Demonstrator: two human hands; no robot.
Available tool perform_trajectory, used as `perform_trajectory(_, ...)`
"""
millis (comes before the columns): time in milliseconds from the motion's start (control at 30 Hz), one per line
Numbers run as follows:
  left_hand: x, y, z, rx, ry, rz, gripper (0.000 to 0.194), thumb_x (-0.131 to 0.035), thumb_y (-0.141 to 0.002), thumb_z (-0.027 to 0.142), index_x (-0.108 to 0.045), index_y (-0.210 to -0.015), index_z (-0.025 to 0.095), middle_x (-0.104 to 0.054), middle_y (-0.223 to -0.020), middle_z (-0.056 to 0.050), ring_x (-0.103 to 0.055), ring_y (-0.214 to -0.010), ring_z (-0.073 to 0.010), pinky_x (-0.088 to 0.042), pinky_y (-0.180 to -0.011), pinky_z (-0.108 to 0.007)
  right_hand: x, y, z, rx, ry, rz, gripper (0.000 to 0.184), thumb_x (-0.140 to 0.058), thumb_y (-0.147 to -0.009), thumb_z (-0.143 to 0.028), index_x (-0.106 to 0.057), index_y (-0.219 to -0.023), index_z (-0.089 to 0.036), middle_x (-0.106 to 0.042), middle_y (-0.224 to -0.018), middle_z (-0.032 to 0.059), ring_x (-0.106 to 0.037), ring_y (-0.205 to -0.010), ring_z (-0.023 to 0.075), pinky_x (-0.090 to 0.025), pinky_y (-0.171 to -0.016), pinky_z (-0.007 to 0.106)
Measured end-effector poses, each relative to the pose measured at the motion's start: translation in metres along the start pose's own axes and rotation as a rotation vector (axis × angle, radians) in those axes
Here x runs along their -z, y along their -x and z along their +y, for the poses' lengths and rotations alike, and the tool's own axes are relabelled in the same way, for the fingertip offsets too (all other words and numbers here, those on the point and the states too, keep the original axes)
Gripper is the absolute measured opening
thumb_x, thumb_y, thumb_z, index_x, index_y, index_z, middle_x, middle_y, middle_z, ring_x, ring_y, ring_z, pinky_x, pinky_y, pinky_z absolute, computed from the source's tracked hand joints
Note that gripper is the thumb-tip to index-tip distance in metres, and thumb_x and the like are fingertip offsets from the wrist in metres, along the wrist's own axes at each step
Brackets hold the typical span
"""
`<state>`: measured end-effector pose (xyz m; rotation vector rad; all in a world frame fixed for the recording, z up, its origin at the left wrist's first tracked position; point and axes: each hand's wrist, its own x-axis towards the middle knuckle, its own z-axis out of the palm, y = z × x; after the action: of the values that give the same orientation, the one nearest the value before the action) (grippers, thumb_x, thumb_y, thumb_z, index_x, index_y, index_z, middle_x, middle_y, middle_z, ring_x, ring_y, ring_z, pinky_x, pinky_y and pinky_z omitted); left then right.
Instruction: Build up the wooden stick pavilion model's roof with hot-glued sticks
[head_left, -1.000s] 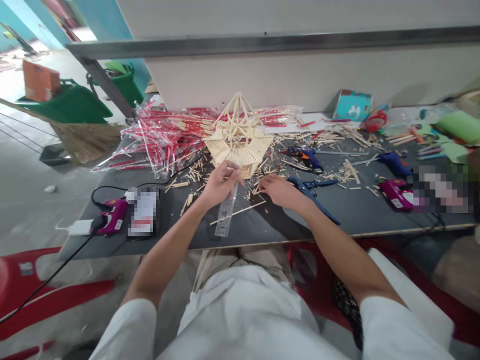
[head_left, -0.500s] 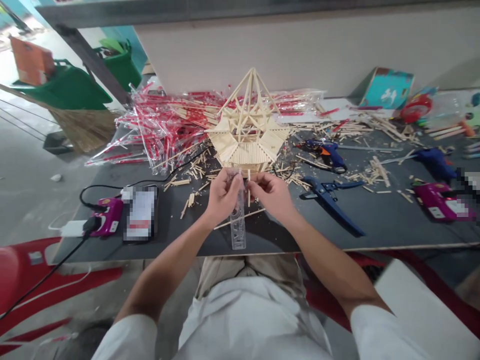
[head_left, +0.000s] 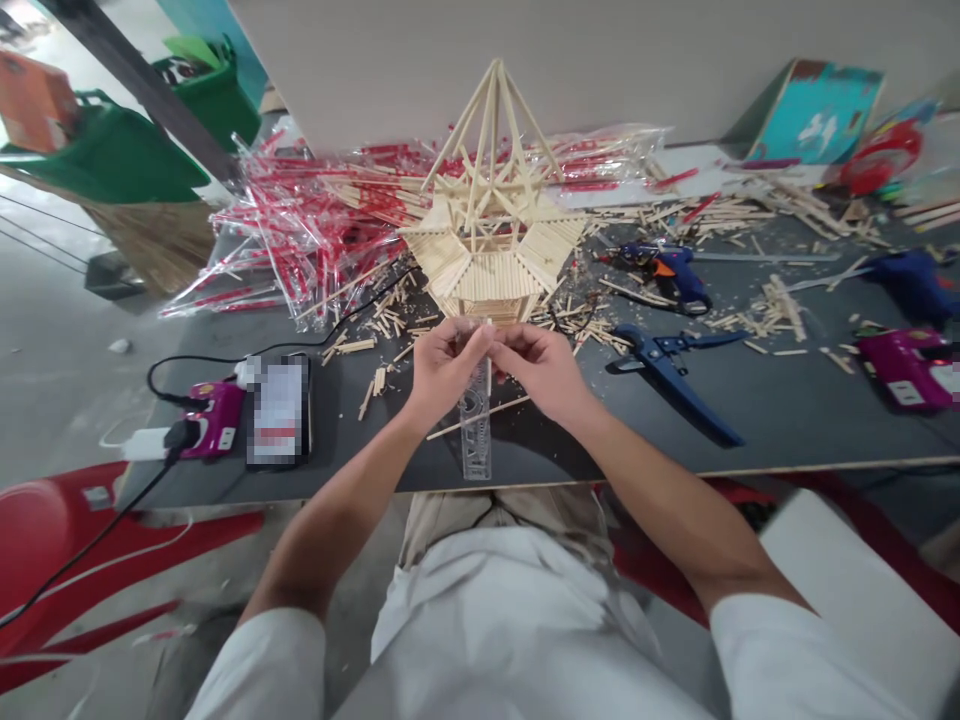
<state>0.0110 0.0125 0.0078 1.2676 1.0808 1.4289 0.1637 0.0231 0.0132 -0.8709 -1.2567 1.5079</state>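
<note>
My left hand [head_left: 442, 368] pinches the top of a clear plastic ruler [head_left: 475, 430] that hangs down over the dark table [head_left: 787, 420]. My right hand [head_left: 541, 370] is closed beside it, its fingertips meeting the left hand's and holding a short wooden stick against the ruler. Just beyond both hands stands a model pavilion of wooden sticks [head_left: 491, 240] with a pointed frame roof. A long thin stick [head_left: 480, 418] lies on the table under my hands.
Red-and-clear stick wrappers [head_left: 300, 230] pile up at the back left. Blue cutters [head_left: 671, 375], blue glue guns [head_left: 667, 272] and a purple glue gun [head_left: 904, 368] lie to the right, another purple one [head_left: 214, 420] and a phone [head_left: 277, 410] to the left. Loose stick offcuts [head_left: 757, 300] are scattered about.
My right hand left the table and came up to meet the left hand at the ruler's top. The ruler swung to hang straight. The camera tilted down and closer.
</note>
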Motion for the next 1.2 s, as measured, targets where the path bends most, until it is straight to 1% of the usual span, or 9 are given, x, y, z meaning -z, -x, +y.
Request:
perform_trajectory(100,0.003,-0.001,0.000,-0.046,-0.035,-0.014,0.038,-0.077,-0.093,0.051,-0.067,-0.077,0.018,-0.054,-0.051,0.005,-0.045,-0.040,-0.0055,-0.036,-0.040,-0.018,-0.002,0.002,-0.001,0.012,-0.016,0.023,0.045,-0.092,-0.071,-0.059,-0.072,-0.083,-0.020,-0.068,-0.065,-0.0035,-0.058,-0.055,0.0095,-0.051,-0.055,0.026)
perform_trajectory(267,0.003,-0.001,0.004,-0.115,-0.087,-0.018,0.035,-0.075,-0.095,0.048,-0.072,-0.079,0.017,-0.054,-0.051,0.004,-0.045,-0.041,-0.0052,-0.035,-0.041,-0.018,-0.001,0.003,-0.002,0.014,-0.012,0.027,0.040,-0.091,-0.074,-0.056,-0.074,-0.084,-0.021,-0.069,-0.066,-0.0033,-0.059,-0.056,0.0101,-0.053,-0.055,0.026)
perform_trajectory(433,0.001,0.001,0.008,-0.077,-0.034,-0.038,0.033,-0.075,-0.095,0.049,-0.078,-0.085,0.018,-0.055,-0.051,0.004,-0.046,-0.039,-0.0055,-0.034,-0.038,-0.018,-0.001,0.004,-0.003,0.034,-0.039,0.036,0.038,-0.093,-0.073,-0.052,-0.075,-0.085,-0.021,-0.071,-0.068,-0.0027,-0.060,-0.057,0.0098,-0.053,-0.055,0.026)
perform_trajectory(567,0.000,0.002,0.010,-0.093,-0.002,-0.036,0.033,-0.077,-0.094,0.047,-0.078,-0.080,0.017,-0.055,-0.051,0.004,-0.045,-0.040,-0.0047,-0.034,-0.040,-0.018,-0.001,0.005,-0.006,0.044,-0.023,0.036,0.039,-0.094,-0.071,-0.054,-0.076,-0.085,-0.021,-0.072,-0.068,-0.0025,-0.061,-0.056,0.0102,-0.053,-0.055,0.026)
perform_trajectory(733,-0.001,0.002,0.012,-0.081,-0.004,-0.014,0.033,-0.079,-0.092,0.049,-0.081,-0.086,0.017,-0.058,-0.055,0.002,-0.048,-0.043,-0.0056,-0.037,-0.041,-0.018,-0.001,0.006,-0.009,0.041,0.026,0.065,0.038,-0.092,-0.073,-0.055,-0.076,-0.083,-0.022,-0.071,-0.066,-0.0034,-0.060,-0.054,0.0101,-0.054,-0.055,0.027)
perform_trajectory(800,-0.001,0.002,0.013,-0.075,0.012,-0.018,0.034,-0.079,-0.091,0.050,-0.081,-0.085,0.016,-0.058,-0.055,0.002,-0.048,-0.042,-0.0054,-0.037,-0.041,-0.019,-0.001,0.007,-0.010,0.043,0.028,0.065,0.037,-0.092,-0.073,-0.054,-0.076,-0.083,-0.022,-0.070,-0.065,-0.0033,-0.059,-0.054,0.0100,-0.054,-0.055,0.027)
perform_trajectory(933,-0.002,0.003,0.010,-0.072,0.024,-0.018,0.033,-0.079,-0.092,0.049,-0.080,-0.082,0.017,-0.058,-0.054,0.003,-0.047,-0.041,-0.0049,-0.037,-0.041,-0.018,-0.001,0.007,-0.008,0.031,0.022,0.051,0.038,-0.092,-0.072,-0.055,-0.076,-0.082,-0.022,-0.072,-0.067,-0.0029,-0.061,-0.055,0.0108,-0.055,-0.055,0.027)
perform_trajectory(1067,-0.001,0.004,0.006,-0.066,0.029,-0.008,0.031,-0.078,-0.093,0.048,-0.080,-0.084,0.018,-0.057,-0.054,0.003,-0.047,-0.041,-0.0047,-0.037,-0.042,-0.019,-0.002,0.008,-0.007,0.038,-0.007,0.041,0.037,-0.094,-0.070,-0.052,-0.076,-0.083,-0.022,-0.073,-0.068,-0.0025,-0.062,-0.056,0.0109,-0.055,-0.055,0.027)
perform_trajectory(1200,-0.001,0.004,0.006,-0.067,0.029,-0.017,0.030,-0.077,-0.094,0.046,-0.080,-0.084,0.018,-0.057,-0.054,0.003,-0.047,-0.042,-0.0047,-0.038,-0.042,-0.018,-0.003,0.008,-0.008,0.051,-0.013,0.065,0.038,-0.095,-0.069,-0.052,-0.076,-0.082,-0.022,-0.073,-0.068,-0.0030,-0.062,-0.056,0.0102,-0.056,-0.055,0.026)
